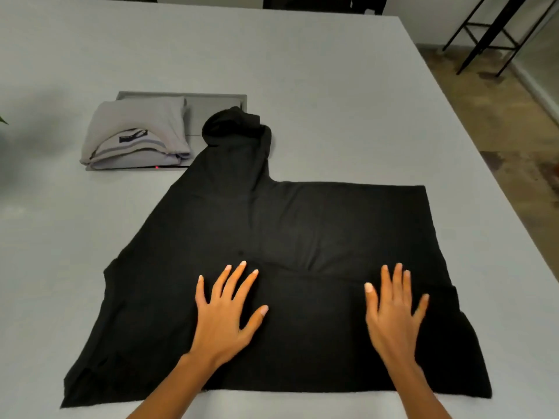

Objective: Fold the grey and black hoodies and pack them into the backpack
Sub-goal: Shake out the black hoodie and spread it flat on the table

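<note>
With the grey hoodie folded at upper left, my left hand and right hand lie flat, fingers spread, smoothing the black hoodie; next I likely fold its sides inward.

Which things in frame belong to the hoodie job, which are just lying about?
Job:
black hoodie, spread flat under left hand and right hand
grey hoodie, folded

Lying about:
grey table panel
black metal frame

No backpack in view.
</note>
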Motion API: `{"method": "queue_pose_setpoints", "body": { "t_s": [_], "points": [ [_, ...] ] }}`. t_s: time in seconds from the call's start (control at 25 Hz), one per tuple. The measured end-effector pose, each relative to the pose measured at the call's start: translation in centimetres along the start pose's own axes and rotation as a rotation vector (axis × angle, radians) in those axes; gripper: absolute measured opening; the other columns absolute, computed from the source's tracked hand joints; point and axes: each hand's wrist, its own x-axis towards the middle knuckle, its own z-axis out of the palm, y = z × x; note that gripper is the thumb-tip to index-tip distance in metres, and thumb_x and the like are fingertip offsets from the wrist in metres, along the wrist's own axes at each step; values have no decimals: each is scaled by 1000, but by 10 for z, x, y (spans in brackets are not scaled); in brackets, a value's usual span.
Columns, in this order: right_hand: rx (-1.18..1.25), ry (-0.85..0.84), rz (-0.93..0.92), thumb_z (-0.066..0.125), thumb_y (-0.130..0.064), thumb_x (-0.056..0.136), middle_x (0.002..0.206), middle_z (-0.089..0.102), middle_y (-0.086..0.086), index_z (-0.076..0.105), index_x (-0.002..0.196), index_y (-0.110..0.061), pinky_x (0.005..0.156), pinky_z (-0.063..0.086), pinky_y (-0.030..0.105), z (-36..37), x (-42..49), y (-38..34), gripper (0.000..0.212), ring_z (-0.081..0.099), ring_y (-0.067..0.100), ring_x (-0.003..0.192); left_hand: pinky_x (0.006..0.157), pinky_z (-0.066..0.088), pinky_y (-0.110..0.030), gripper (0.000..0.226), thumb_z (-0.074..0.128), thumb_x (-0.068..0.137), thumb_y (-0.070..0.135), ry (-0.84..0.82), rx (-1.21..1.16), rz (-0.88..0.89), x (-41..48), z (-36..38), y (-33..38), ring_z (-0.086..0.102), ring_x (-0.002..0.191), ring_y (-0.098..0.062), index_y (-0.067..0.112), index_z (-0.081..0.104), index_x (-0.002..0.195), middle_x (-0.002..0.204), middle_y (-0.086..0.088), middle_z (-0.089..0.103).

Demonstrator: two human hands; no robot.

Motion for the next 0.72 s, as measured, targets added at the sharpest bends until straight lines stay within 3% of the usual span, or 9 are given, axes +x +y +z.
{"method": "queue_pose_setpoints", "body": {
  "t_s": [0.12,0.2,0.28,0.4,0.52,0.72],
  "points": [
    [95,-19,-102,18,-50,102,159,27,4,38,148,-20,121,10,51,-7,61,-29,58,11,17,150,121,7,-51,53,27,101,48,70,-92,64,66,-8,15,20,148,-10,25,44,146,156,8,35],
    [79,-143,-199,19,-49,102,162,18,2,30,151,-25,122,8,49,-1,94,-41,56,3,15,151,121,12,-48,59,19,100,50,-47,-99,151,121,-4,26,16,150,-12,24,41,148,158,7,32],
    [0,-214,-234,14,-55,100,164,6,-2,15,154,-36,122,4,49,10,110,-37,57,-5,14,150,121,10,-49,71,6,92,59,-205,-14,218,169,5,22,5,152,-14,31,27,154,163,7,17],
    [-129,-135,-200,12,-64,98,164,4,-2,8,153,-45,120,2,50,21,112,-16,58,-5,19,151,121,5,-52,69,2,90,65,-227,156,219,207,21,-6,-2,152,-16,41,10,155,165,7,2],
    [-107,-127,-100,15,-69,96,164,3,-1,10,153,-44,118,-1,50,21,115,-15,63,-6,21,151,121,9,-50,61,13,98,63,-117,200,265,208,28,-16,3,152,-19,40,13,155,165,4,8],
    [-63,-104,33,4,-70,93,164,3,3,11,154,-39,119,4,52,19,127,-10,69,-3,23,151,122,8,-50,61,20,98,61,-109,192,254,209,25,-13,2,152,-18,38,16,155,165,3,9]
  ]
}}
